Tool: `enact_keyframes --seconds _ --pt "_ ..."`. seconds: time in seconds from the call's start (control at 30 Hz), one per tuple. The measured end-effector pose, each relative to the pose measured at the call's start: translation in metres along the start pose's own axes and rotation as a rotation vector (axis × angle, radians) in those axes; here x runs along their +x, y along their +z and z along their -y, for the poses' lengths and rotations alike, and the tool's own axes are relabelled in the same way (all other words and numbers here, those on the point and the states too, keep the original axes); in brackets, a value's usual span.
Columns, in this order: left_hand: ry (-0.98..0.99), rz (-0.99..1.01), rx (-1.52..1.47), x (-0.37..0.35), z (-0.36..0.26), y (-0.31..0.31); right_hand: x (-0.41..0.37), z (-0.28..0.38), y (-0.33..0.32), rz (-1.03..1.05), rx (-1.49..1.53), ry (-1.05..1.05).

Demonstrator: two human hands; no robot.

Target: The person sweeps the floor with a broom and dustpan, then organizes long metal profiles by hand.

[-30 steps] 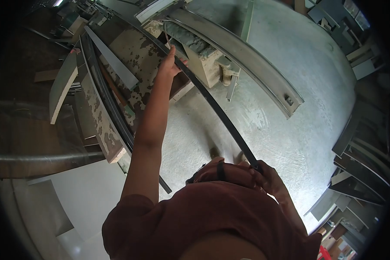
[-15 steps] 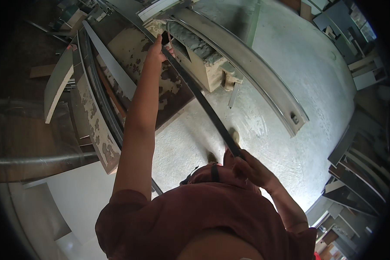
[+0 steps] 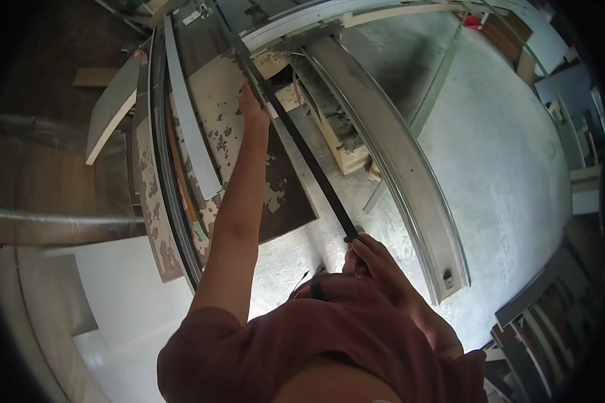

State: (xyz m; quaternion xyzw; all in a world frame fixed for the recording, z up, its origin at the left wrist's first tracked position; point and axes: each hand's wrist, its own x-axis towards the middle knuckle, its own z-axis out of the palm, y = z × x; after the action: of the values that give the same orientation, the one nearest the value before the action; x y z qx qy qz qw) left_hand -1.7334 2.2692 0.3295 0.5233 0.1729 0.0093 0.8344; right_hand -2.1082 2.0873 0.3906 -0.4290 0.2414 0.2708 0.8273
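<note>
Dark strip: a long, narrow bar (image 3: 314,165), held slantwise beside the worktop's (image 3: 292,211) right edge; its near part passes the near right corner, over the floor (image 3: 504,168).
Strip's near end: in the right hand (image 3: 373,258), close to the wearer's chest.
Strip's far end: runs up towards the metal rail (image 3: 376,15) beyond the worktop; where it stops and what bears it there cannot be told.
Right hand's grip: closed around the strip's near end.
Left hand's grip: the hand (image 3: 251,104) is at the strip's left side, arm stretched out; whether it grasps the strip or only steadies it cannot be told.
Progress in view: the strip is in hand and roughly in line with the worktop's right edge. It is not laid down or let go; no cut or fastening on it can be made out, so how much is done or left cannot be judged further.
Worktop, left side: a pale grey strip (image 3: 189,124), an orange-brown strip (image 3: 179,164) and dark long bars (image 3: 161,138) lie lengthwise near the left edge.
Right of the worktop: a pale block (image 3: 346,159), then a wide metal channel (image 3: 400,151), near the dark strip but apart from it.
</note>
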Motion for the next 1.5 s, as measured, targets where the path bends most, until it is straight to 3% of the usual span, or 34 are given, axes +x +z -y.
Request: enact_keyframes --seconds 0.03,0.1,0.17,0.3,0.4,0.47,0.67,0.77,0.93,1.1,1.3,1.4,1.5 --pt "0.023 -0.074 0.07 -0.008 0.002 -0.006 0.007 0.009 -0.001 0.01 0.054 0.029" --pt "0.094 0.124 0.106 -0.05 0.017 -0.031 0.026 0.017 -0.008 0.074 0.069 0.048" --pt "0.018 0.141 0.175 -0.118 0.023 -0.042 0.044 0.029 -0.01 0.131 0.087 0.055" --pt "-0.317 0.163 0.11 -0.217 0.045 -0.072 0.076 0.054 0.003 0.138 0.037 0.114" --pt "-0.355 0.169 0.131 -0.254 0.052 -0.069 0.118 0.055 0.002 0.126 -0.07 0.079" --pt "-0.369 0.232 0.088 -0.261 0.055 -0.062 0.139 0.065 0.01 0.308 0.017 0.039" --pt "-0.429 0.255 0.057 -0.245 0.05 -0.056 0.202 0.077 0.03 0.309 -0.312 0.058" --pt "-0.367 0.284 0.07 -0.217 0.048 -0.063 0.226 0.085 0.045 0.171 -0.411 0.059" --pt "-0.271 0.34 0.044 -0.17 0.034 -0.061 0.27 0.095 0.058 0.172 -0.366 0.091" --pt "-0.292 0.254 0.022 -0.134 0.032 -0.054 0.312 0.112 0.07 0.164 -0.323 -0.008" --pt "-0.377 0.148 -0.07 -0.085 0.044 -0.046 0.357 0.131 0.07 0.274 -0.344 0.046" --pt "-0.389 0.109 -0.052 -0.065 0.041 -0.039 0.38 0.144 0.077 0.137 -0.391 0.092" --pt "-0.353 0.082 -0.045 -0.039 0.031 -0.032 0.399 0.159 0.083 0.215 -0.401 0.05"
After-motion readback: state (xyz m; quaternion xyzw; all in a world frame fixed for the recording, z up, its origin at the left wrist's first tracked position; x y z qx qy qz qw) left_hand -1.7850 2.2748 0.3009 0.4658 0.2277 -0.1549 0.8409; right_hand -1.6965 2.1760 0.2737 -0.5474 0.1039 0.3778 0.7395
